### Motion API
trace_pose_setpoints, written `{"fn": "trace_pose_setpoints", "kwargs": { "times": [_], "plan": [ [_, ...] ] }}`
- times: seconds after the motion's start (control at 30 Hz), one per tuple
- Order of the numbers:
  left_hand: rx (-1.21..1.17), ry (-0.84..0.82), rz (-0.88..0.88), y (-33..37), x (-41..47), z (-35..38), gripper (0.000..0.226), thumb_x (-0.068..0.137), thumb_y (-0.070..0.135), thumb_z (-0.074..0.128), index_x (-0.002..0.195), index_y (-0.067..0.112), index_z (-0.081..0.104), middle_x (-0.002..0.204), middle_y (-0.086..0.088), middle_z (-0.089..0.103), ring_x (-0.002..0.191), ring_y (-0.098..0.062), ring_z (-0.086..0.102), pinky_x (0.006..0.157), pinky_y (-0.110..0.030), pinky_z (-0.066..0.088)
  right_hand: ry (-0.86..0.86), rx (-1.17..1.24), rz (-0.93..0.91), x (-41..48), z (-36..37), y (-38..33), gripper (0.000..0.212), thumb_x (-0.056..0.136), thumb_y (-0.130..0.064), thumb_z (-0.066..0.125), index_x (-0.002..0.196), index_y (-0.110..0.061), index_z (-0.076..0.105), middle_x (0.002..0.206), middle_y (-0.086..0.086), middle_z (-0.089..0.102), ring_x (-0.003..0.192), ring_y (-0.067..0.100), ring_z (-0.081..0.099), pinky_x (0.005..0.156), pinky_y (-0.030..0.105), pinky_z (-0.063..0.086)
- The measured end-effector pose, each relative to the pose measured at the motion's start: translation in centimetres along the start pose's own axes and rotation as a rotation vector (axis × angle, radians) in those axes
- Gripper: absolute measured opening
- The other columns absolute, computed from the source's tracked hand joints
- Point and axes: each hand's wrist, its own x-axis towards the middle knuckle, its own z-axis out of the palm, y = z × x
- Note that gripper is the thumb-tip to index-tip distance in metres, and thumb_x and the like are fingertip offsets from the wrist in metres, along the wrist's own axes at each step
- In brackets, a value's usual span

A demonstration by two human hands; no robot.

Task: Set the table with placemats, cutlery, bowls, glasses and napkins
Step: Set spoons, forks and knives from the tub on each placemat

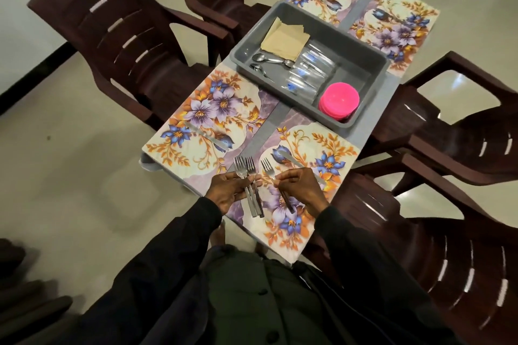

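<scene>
The left hand [229,193] grips a small bundle of forks [246,169] by the handles, tines pointing away, probably to keep the stock in one place. The right hand [301,189] pinches one single fork [268,169] apart from the bundle, just above the near right placemat [330,145]. I judge that this fork is meant for that mat, where a knife [294,162] lies already. Two fork heads are plain in the bundle; a third may be there, but the handles overlap and I cannot tell. The near left placemat [173,145] has its own knife too. The grey tub [358,70] stands in the middle of the table [276,113], within reach of all four mats, and holds the napkins [286,36], spoons [266,60], glasses [311,70] and pink bowls [339,101], not yet given out. The table is small and grey. Brown plastic chairs [117,36] stand around it on a pale, shiny floor [70,176].
</scene>
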Motion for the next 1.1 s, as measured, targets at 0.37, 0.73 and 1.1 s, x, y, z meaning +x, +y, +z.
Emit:
{"fn": "trace_pose_setpoints", "kwargs": {
  "times": [0.37,0.73,1.1],
  "plan": [
    [-0.145,0.118,0.062,-3.0,-2.4,-8.2,0.031,0.089,0.001,0.070,0.120,-0.005,0.068,0.120,-0.020,0.074,0.103,-0.030,0.075,0.090,-0.036,0.061,-0.042,-0.393,0.063,-1.6,3.8,8.6,0.010,0.077,-0.001,0.072,0.080,-0.006,0.080,0.082,0.001,0.075,0.074,0.006,0.065,0.067,0.018,0.049],
    [-0.234,0.147,0.072,-6.1,-6.7,-14.5,0.042,0.089,0.001,0.070,0.129,-0.006,0.061,0.121,-0.023,0.072,0.110,-0.033,0.073,0.085,-0.035,0.062,0.029,-0.485,0.093,-2.9,8.3,11.6,0.009,0.077,-0.004,0.080,0.075,-0.012,0.079,0.074,-0.003,0.072,0.070,0.004,0.063,0.066,0.018,0.048],
    [-0.278,0.174,0.105,-6.8,-9.1,-17.3,0.061,0.081,0.006,0.075,0.138,-0.004,0.055,0.118,-0.021,0.074,0.110,-0.032,0.073,0.082,-0.034,0.063,0.143,-0.614,0.001,-2.9,11.2,11.8,0.006,0.082,-0.013,0.076,0.085,-0.015,0.081,0.088,0.003,0.078,0.084,0.019,0.069,0.075,0.029,0.053]
  ]
}}
